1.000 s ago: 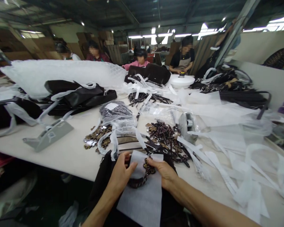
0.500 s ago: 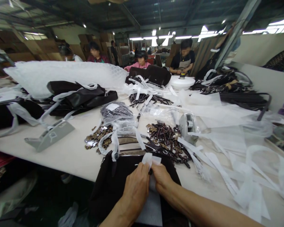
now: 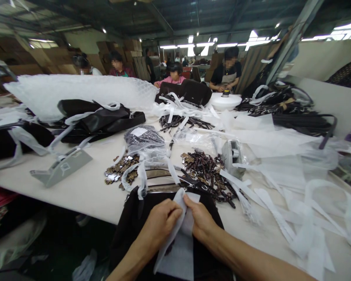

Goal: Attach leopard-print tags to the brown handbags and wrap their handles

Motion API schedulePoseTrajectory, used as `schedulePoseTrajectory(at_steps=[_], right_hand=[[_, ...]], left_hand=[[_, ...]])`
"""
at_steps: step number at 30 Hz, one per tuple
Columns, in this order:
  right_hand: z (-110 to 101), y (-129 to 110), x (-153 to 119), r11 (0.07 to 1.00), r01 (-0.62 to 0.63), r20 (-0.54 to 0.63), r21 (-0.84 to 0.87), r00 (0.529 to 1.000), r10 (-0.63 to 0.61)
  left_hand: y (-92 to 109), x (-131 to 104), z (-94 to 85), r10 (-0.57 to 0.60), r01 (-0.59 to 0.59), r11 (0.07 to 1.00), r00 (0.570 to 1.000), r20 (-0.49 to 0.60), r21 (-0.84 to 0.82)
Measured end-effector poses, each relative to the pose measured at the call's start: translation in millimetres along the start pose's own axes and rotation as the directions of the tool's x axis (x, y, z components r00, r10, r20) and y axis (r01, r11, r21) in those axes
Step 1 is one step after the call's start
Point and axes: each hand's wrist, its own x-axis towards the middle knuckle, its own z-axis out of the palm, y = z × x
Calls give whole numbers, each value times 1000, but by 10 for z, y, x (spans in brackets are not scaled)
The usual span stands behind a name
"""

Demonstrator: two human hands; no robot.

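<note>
A black handbag (image 3: 134, 222) lies in front of me at the table edge, its zipped top facing away. Over it is a thin white wrapping sheet (image 3: 183, 253), folded lengthwise, with something dark showing faintly through it. My left hand (image 3: 163, 218) is closed, its curled fingers against the left fold of the sheet. On the other side my right hand (image 3: 201, 216) pinches the sheet near its top end, thumb uppermost. One handle of the bag is wrapped in white strip (image 3: 142, 181). What the sheet encloses is mostly hidden.
Beyond the bag lie a pile of dark chain straps (image 3: 200, 168), brassy chains (image 3: 121, 169) and a plastic bag of dark parts (image 3: 144, 138). Grey tape dispensers (image 3: 64, 168) stand on both sides. White strips (image 3: 304, 226) cover the right. Several people work across the table.
The sheet has opened out lower down and tilted left. My left hand has shifted left and slightly down from the top of the sheet, while the right has barely moved.
</note>
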Motion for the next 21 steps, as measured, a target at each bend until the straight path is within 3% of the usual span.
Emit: schedulePoseTrajectory(at_steps=[3, 6, 10, 16, 21], right_hand=[[35, -13, -9, 999, 6, -26, 33, 1000, -5], [63, 19, -7, 999, 48, -106, -5, 993, -48], [96, 58, -23, 993, 89, -115, -74, 989, -97], [66, 4, -98, 995, 60, 58, -81, 997, -55], [-49, 25, -26, 989, 30, 46, -146, 999, -23]], left_hand=[[-110, 96, -16, -199, 180, 973, 973, -122, -147], [-143, 155, 64, -276, 251, 936, 958, -74, -247], [-135, 173, 146, -304, 274, 895, 952, -32, -352], [-273, 233, 190, -326, 307, 869, 945, 18, -388], [-234, 265, 118, -274, 263, 928, 962, -8, -264]])
